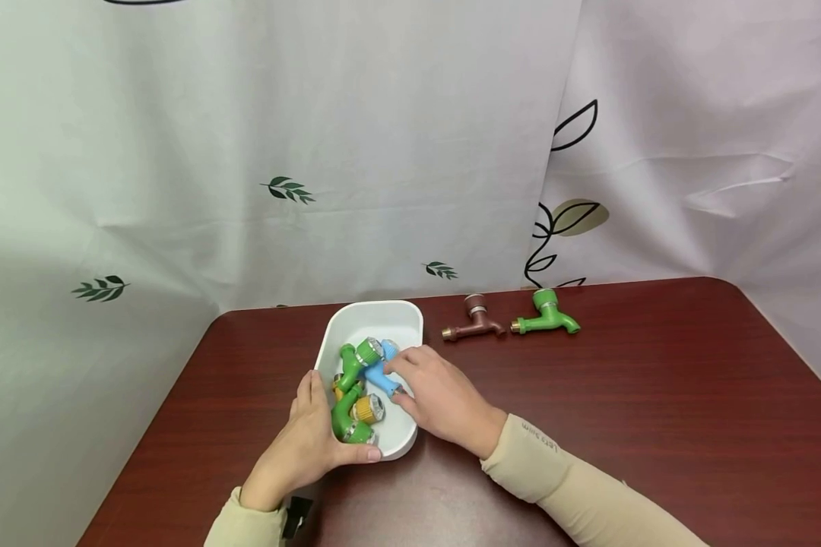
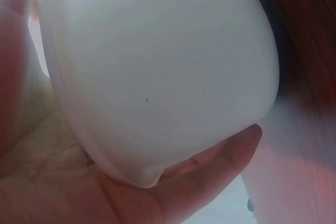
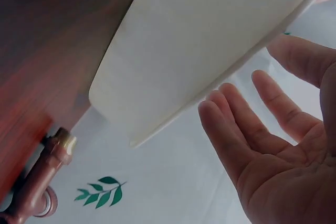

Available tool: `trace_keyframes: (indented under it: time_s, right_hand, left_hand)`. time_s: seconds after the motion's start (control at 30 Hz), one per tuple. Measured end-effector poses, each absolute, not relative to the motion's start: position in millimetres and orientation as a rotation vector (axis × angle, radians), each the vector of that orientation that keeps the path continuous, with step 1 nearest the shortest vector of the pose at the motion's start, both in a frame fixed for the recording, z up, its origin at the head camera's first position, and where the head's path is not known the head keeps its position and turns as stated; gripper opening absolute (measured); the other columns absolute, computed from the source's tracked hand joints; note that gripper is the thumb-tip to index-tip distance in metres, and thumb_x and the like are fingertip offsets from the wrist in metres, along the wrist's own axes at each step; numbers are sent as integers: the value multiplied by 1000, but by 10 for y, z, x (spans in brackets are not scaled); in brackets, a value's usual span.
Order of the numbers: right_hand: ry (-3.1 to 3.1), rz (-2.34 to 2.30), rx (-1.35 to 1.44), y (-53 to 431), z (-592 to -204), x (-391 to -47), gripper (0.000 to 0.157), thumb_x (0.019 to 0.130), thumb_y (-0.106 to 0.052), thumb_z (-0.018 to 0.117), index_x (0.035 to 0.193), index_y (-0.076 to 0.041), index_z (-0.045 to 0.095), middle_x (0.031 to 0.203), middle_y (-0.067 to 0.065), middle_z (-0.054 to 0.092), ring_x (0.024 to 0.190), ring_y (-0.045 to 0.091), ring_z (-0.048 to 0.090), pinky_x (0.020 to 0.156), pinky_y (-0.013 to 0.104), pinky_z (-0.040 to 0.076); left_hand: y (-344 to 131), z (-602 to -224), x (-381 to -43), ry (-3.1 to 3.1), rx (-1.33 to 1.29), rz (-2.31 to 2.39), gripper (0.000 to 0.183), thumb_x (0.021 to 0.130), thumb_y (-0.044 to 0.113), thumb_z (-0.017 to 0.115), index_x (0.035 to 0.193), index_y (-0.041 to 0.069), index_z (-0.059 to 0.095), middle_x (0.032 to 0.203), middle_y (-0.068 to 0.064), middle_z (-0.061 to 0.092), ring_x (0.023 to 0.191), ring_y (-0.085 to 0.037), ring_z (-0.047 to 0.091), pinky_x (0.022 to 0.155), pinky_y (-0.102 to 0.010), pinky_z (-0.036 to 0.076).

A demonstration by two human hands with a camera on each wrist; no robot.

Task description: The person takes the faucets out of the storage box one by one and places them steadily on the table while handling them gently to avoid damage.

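A white plastic tub (image 1: 404, 438) stands on the table with several toy-coloured water taps inside. My left hand (image 1: 311, 444) grips its near left corner, thumb along the near rim and fingers along the left side; the left wrist view shows the tub wall (image 2: 173, 77) close against them. Over the tub's right rim reaches my right hand (image 1: 445, 391), its fingertips at a blue tap (image 1: 381, 378). In the right wrist view its fingers (image 3: 220, 135) are spread and loosely bent. Beside the blue tap lie green taps (image 1: 350, 366) and a yellow-handled tap (image 1: 367, 409), partly covered.
On the table right of the tub lie a brown tap (image 1: 477, 323) and a green tap (image 1: 546, 315), side by side near the back edge. A pale curtain (image 1: 397, 152) with leaf prints hangs behind the dark red table (image 1: 622, 403).
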State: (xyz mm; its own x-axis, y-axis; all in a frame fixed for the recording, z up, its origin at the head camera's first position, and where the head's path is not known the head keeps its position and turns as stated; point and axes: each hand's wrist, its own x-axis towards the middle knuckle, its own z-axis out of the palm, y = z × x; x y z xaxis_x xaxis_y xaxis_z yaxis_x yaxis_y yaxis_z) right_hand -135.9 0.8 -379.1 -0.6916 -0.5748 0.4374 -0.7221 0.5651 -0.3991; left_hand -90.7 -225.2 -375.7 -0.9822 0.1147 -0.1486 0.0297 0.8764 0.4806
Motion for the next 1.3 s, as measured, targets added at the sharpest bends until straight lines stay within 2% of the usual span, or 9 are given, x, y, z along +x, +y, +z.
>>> trace_keyframes:
  time_s: [0.2, 0.63, 0.87, 1.07, 1.3]
  right_hand:
    - [-2566, 801, 1146, -79, -3805, -1319, 31, 88, -13, 79, 117, -9, 70, 118, 5, 66, 109, 22, 60, 94, 35, 51]
    - [-2602, 709, 1221, -196, -3873, -1280, 31, 86, -16, 80, 115, -11, 71, 112, 2, 65, 102, 17, 61, 85, 28, 52]
    - [-2633, 652, 1239, -250, -3885, -1293, 32, 84, -12, 80, 115, -9, 72, 112, 3, 66, 103, 17, 60, 88, 27, 51]
    - [-2661, 640, 1250, -330, -3872, -1328, 30, 80, -4, 76, 110, -10, 73, 101, 0, 63, 93, 14, 56, 80, 25, 50]
    - [-2765, 597, 1237, -408, -3880, -1370, 28, 77, -8, 83, 103, -11, 73, 91, -3, 61, 84, 11, 54, 74, 24, 48]
  left_hand:
    - [-2253, -3749, -911, 2875, 119, 727, 149, 63, 64, 88, 151, -19, 1, 158, -38, 1, 145, -55, 11, 109, -62, 32]
    - [-2243, -3772, -917, 2875, 147, 758, 146, 63, 61, 89, 151, -18, 3, 158, -38, 3, 143, -56, 15, 108, -61, 34]
    - [-2245, -3766, -909, 2872, 144, 762, 147, 64, 61, 88, 151, -18, 1, 158, -37, 2, 144, -56, 12, 108, -62, 34]
    - [-2249, -3764, -904, 2862, 142, 763, 147, 65, 62, 88, 151, -18, 0, 159, -38, -1, 144, -57, 10, 109, -62, 32]
    - [-2252, -3754, -898, 2871, 164, 761, 146, 65, 61, 88, 150, -19, 1, 157, -40, 0, 143, -58, 11, 109, -63, 32]
